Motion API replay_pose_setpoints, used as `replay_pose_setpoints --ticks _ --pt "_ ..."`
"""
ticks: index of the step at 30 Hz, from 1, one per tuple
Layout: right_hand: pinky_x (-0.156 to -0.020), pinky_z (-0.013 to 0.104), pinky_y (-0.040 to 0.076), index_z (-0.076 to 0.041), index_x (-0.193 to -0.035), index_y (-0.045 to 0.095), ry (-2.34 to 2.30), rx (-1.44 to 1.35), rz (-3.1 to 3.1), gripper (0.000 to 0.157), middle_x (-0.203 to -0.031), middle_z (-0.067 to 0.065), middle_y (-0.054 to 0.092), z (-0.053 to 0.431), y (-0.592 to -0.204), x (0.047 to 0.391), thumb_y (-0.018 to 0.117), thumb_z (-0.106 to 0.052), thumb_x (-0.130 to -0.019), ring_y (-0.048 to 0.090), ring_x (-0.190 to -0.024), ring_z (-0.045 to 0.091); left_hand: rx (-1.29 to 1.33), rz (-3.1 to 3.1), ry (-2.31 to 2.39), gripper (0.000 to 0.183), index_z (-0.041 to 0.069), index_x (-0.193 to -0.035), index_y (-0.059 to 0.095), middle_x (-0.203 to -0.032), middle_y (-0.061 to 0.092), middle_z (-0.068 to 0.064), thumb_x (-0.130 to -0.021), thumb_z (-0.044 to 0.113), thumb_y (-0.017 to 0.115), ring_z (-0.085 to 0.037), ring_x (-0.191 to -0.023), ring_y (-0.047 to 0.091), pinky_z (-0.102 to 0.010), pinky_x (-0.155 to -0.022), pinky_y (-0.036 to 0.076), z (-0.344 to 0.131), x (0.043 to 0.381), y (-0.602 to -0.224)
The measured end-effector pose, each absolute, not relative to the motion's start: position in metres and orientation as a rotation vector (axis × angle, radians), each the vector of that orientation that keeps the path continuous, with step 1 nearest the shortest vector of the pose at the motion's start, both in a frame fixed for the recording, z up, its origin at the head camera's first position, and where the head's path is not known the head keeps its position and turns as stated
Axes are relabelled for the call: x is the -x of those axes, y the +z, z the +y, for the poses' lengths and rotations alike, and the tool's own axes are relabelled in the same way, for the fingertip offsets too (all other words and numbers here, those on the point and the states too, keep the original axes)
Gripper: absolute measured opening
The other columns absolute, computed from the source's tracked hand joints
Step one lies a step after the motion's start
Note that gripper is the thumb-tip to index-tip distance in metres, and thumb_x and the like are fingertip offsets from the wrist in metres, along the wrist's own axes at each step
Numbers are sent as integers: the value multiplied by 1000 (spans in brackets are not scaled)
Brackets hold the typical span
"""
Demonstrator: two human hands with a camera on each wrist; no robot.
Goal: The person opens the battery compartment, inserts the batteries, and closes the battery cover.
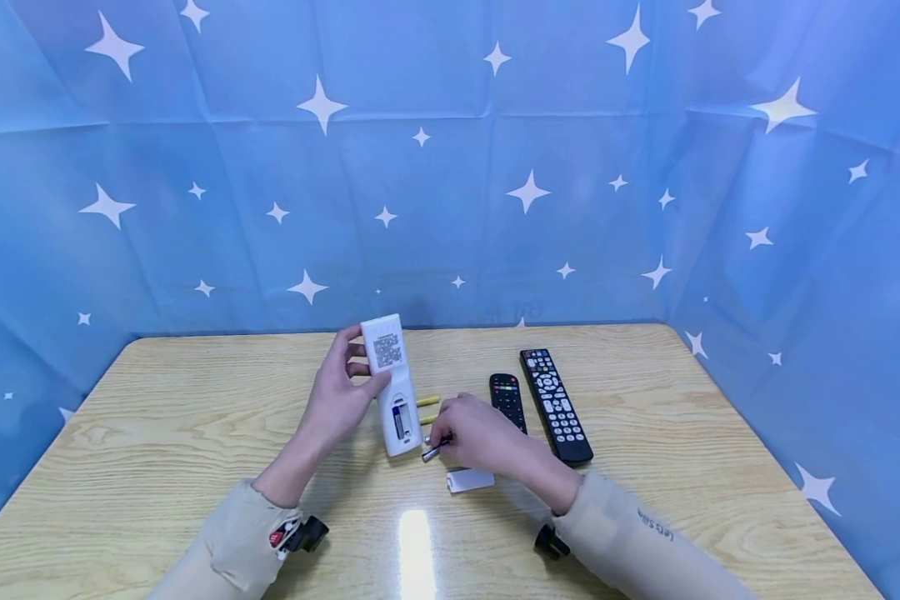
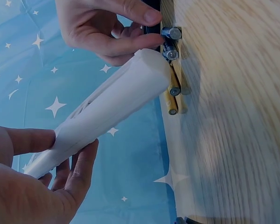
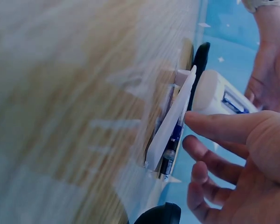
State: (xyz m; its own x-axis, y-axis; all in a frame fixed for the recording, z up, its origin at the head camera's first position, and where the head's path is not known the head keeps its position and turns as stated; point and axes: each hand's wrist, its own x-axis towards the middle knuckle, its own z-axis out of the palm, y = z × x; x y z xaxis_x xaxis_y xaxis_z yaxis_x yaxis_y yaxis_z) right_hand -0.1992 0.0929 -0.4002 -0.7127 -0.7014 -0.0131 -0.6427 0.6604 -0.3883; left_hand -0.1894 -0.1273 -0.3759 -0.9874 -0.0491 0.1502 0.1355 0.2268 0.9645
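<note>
My left hand [image 1: 339, 392] grips a white remote control [image 1: 390, 417], its back turned up and battery compartment uncovered. One blue battery [image 1: 400, 421] lies inside that compartment. Just right of the remote's lower end, my right hand [image 1: 474, 432] reaches down to two dark batteries [image 2: 171, 32] on the table. In the left wrist view its thumb and index finger are parted right at them; the right wrist view shows the fingertips apart. Two yellow batteries [image 2: 171, 110] lie beside the dark ones. A white battery cover [image 1: 470, 480] rests on the table below my right hand.
A small black remote [image 1: 506, 396] lies beyond my right hand, partly covered by it. To its right is a longer black remote [image 1: 555, 404]. The wooden table [image 1: 195, 400] meets a blue star-patterned curtain [image 1: 420, 183] at the back and sides.
</note>
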Motion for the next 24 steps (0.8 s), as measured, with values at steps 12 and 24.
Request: replay_pose_setpoints --ticks 12,24 --pt "-74 28 49 -19 -82 78 -404 1203 2715 12 -75 -14 65 86 -402 197 85 -10 -83 55 -75 5 98 -2358 -1832 64 6 -149 41 -123 59 -20 -93 -6 69 -31 -102 65 -33 -78 55 -128 189 -377" --pt "-62 21 48 -15 -84 73 -464 1156 2620 12 -74 -13 61 84 -402 195 81 -7 -87 53 -68 2 93 -2387 -1808 67 6 -150 39 -124 59 -18 -92 -6 70 -31 -102 65 -33 -79 56 -127 190 -379"
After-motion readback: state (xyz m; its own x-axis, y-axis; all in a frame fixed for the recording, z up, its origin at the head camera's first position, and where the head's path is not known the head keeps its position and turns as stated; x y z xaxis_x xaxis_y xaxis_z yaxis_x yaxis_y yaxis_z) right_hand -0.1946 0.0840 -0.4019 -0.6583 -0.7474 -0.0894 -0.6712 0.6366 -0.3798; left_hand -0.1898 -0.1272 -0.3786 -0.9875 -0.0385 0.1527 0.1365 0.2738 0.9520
